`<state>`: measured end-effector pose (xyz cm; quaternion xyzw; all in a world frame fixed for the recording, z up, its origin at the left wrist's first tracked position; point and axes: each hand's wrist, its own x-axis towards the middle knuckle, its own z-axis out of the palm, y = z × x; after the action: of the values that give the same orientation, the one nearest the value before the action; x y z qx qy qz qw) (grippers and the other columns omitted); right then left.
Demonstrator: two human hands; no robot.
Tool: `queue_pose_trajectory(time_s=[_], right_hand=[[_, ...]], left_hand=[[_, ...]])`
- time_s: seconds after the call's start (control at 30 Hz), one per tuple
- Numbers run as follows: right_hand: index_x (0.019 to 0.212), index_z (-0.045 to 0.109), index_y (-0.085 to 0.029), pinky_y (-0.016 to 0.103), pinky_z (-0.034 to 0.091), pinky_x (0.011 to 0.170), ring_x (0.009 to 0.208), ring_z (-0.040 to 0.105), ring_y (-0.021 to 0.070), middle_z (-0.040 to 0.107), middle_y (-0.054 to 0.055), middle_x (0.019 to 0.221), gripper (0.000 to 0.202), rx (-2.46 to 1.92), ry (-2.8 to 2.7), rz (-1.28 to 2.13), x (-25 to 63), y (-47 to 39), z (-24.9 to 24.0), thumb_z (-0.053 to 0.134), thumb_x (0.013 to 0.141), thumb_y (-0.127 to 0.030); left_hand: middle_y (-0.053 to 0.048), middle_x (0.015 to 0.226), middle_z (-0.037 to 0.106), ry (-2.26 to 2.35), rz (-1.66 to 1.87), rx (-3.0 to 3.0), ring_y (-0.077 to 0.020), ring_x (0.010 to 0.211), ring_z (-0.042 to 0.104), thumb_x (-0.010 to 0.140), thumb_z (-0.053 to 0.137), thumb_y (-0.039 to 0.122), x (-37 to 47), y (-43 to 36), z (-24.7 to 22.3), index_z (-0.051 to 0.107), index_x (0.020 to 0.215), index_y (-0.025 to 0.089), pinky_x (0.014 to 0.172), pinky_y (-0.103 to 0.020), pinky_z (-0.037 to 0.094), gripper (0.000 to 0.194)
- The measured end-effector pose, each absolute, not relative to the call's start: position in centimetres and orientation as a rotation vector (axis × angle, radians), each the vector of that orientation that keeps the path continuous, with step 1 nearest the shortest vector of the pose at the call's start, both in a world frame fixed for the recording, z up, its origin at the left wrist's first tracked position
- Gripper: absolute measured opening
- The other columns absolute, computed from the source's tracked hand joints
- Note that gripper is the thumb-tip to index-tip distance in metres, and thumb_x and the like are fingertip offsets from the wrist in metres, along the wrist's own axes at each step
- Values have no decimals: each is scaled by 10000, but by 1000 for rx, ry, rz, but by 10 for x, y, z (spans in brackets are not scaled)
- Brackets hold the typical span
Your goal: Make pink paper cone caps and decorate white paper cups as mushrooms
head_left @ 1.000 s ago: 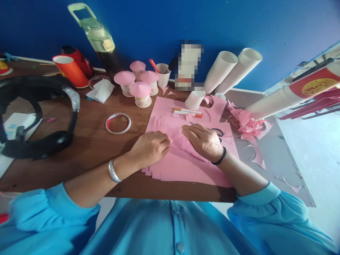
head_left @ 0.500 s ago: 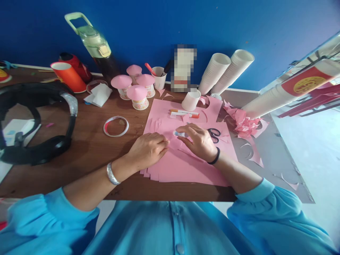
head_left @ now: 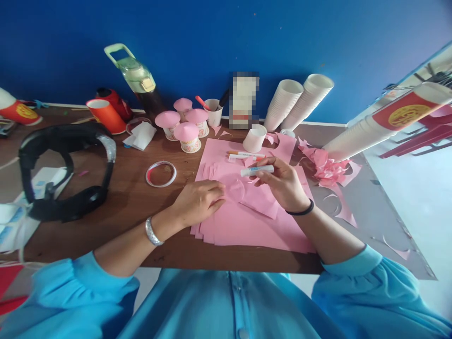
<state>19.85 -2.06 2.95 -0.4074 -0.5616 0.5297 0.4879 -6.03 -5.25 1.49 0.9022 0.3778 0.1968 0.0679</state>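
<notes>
Right hand (head_left: 287,186) pinches white tube (head_left: 257,170) above pink sheets (head_left: 247,230). Left hand (head_left: 199,200) curled at their left side; can't tell its grip. Risk: loose sheets could slide if bumped.

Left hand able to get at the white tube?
Probably yes: the right hand pinches the white tube near one end, and its other end sticks out toward the left hand with nothing visible between. That hand would likely have to leave the pink paper.
</notes>
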Motion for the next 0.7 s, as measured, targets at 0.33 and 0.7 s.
queue_pose_trajectory(time_s=[0.33, 0.7], right_hand=[[978, 715, -220, 246, 640, 688, 797, 770, 154, 763, 3, 863, 368, -781, -938, 1781, 199, -18, 26, 925, 721, -378], [854, 665, -180, 215, 471, 475, 470, 557, 84, 630, -29, 634, 463, -666, -1139, 1749, 186, -31, 24, 667, 919, -639]], left_hand=[[-68, 1069, 735, 1139, 958, 2501, -157, 881, 715, 933, 684, 171, -63, -37, 48, 695, 1141, 195, 831, -312, 602, 210], [-69, 1055, 739, 880, 1162, 1857, -190, 996, 701, 862, 803, 347, -1, -22, 61, 791, 1064, 222, 806, -290, 591, 238]])
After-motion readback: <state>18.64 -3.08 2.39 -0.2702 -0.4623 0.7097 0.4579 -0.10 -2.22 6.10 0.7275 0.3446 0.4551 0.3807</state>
